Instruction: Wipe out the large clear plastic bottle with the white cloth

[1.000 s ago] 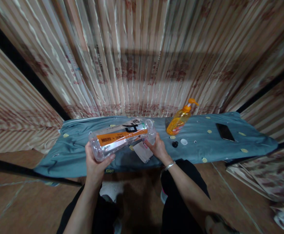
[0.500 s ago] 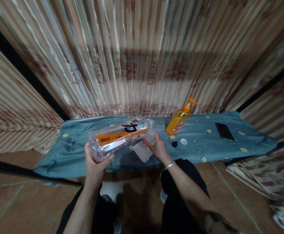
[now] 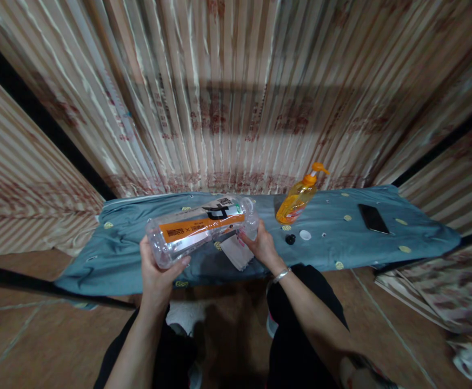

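A large clear plastic bottle (image 3: 201, 224) with an orange and white label is held tilted sideways above the cloth, its neck to the right. My left hand (image 3: 160, 273) grips the bottle's base from below, thumb along its near side. My right hand (image 3: 262, 243) closes around the neck end, fingers partly hidden behind the clear plastic. Just under the bottle, close to my right fingers, is a small pale packet or folded paper (image 3: 237, 252); whether the hand touches it I cannot tell. The bottle looks empty, and no cap shows on its mouth.
On the blue patterned cloth (image 3: 118, 254) stand an orange pump bottle (image 3: 294, 204), a small black cap (image 3: 290, 239), a white round cap (image 3: 305, 235) and, farther right, a black phone (image 3: 373, 219). A striped curtain (image 3: 236, 108) hangs behind; dark frame bars flank both sides.
The bottle has rolled slightly about its length, so the label's big black character sits a little lower. Both hands keep almost the same place and grip.
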`<state>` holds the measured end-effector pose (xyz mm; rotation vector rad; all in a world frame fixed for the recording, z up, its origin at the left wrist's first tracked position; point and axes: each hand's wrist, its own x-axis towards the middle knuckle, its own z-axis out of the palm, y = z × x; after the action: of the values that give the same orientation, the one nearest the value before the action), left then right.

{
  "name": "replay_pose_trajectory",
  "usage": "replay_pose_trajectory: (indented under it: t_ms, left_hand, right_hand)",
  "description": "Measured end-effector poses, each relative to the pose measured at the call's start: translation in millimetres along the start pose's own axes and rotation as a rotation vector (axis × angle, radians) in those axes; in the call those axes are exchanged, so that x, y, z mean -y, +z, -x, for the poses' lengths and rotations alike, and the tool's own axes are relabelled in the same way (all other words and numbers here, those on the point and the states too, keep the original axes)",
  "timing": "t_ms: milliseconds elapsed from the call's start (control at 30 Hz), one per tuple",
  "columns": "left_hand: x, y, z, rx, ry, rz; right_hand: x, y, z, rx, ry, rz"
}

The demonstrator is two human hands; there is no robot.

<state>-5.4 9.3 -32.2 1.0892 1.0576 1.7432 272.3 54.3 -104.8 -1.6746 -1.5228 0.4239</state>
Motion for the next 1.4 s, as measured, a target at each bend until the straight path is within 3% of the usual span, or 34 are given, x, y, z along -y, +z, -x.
replay_pose_trajectory:
  t_ms: [1400]
  left_hand:
    - [-2.7, 0.7, 0.5, 0.000, 0.011, 0.018]
  right_hand:
    - [0.4, 0.3, 1.2, -0.017, -0.004, 0.009]
